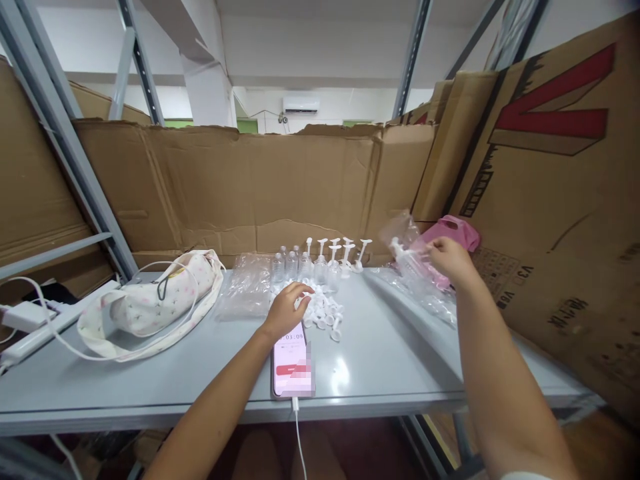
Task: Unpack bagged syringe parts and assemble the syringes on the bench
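My left hand [290, 308] reaches over a pile of small white plastic pieces [327, 312], its thumb and fingers apart; nothing shows between them. At the right, my right hand [451, 261] is closed, its fingertips pinching a clear plastic bag [407, 248] with white plastic parts visible in it. Behind the pile stand several small clear bottles [291, 265] with no tops on. Beside them are several white pump heads [347, 253] standing upright, some seated in bottles. A phone [293, 370] lies just below my left wrist, partly covered by it.
A flat clear plastic bag [247, 285] lies left of the bottles, near a white patterned cloth bag [157, 300]. A pink bag [460, 230] is behind my right hand. Cardboard [260, 187] walls the table [390, 360]. The phone's cable [300, 433] hangs over the front edge; a power strip [65, 327] lies left.
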`<state>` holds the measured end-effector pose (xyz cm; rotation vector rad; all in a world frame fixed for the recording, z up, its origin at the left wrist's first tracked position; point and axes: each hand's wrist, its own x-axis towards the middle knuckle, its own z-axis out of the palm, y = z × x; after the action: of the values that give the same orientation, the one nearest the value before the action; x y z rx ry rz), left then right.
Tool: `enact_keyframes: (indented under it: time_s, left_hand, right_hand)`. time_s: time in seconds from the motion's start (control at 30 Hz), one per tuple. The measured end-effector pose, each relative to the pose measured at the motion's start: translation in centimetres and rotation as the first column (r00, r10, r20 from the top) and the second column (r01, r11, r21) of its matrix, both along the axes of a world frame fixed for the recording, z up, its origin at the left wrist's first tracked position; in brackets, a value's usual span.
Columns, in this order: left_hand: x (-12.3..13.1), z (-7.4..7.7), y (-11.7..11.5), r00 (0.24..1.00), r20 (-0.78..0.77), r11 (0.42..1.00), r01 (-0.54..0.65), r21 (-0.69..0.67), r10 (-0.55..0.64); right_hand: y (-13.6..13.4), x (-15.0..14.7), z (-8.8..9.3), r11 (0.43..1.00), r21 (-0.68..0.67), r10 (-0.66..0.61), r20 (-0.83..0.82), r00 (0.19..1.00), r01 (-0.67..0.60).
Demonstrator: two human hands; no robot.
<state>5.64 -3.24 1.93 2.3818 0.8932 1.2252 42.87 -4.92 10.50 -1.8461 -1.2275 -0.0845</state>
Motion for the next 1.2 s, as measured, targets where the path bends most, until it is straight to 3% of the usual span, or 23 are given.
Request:
enact_keyframes:
  time_s: [0.13, 0.3, 0.5, 0.67, 0.9, 1.07, 1.2]
  left_hand:
    - [0.0, 0.1, -0.5, 0.995, -0.093, 0.994, 0.048, 0.098, -0.039]
    - [0.1, 0.3, -1.1, 0.985, -0.141, 0.978, 0.119, 0.172, -0.095]
    - [-0.1, 0.5, -1.1, 1.000, -0.008, 0.971, 0.009, 0.240, -0.008]
    - [-0.3, 0.7, -1.2, 1.000, -0.025, 0.965, 0.016, 0.261, -0.010]
    - [0.0, -0.1, -0.1, 0.990, -0.030, 0.982, -0.135, 0.134, 0.140]
    - [-0.8, -0.4, 1.5, 0.937, 0.179, 0.953, -0.303, -0.015, 0.301]
    - [-1.6, 0.1, 2.4, 0.906, 0.280, 0.942, -0.270, -0.199, 0.318]
  right_hand:
    - [-1.5, -4.2, 1.9, 0.974, 0.126, 0.184, 0.051, 0.982, -0.189]
    - [-2.3, -11.0, 2.3, 0.968, 0.170, 0.136, 0.260, 0.956, -0.183]
    - [-0.8, -15.6, -0.5, 0.972, 0.171, 0.070, 0.441, 0.895, -0.160]
    - [0.2, -17.4, -3.5, 0.937, 0.272, 0.044, 0.534, 0.844, -0.220]
    - [-0.1, -18.7, -5.6, 0.867, 0.352, 0.112, 0.552, 0.826, -0.353]
    - [-0.5, -18.7, -6.2, 0.842, 0.353, 0.137, 0.592, 0.794, -0.408]
    - [-0.6, -18.1, -6.2, 0.814, 0.351, 0.159, 0.631, 0.759, -0.463]
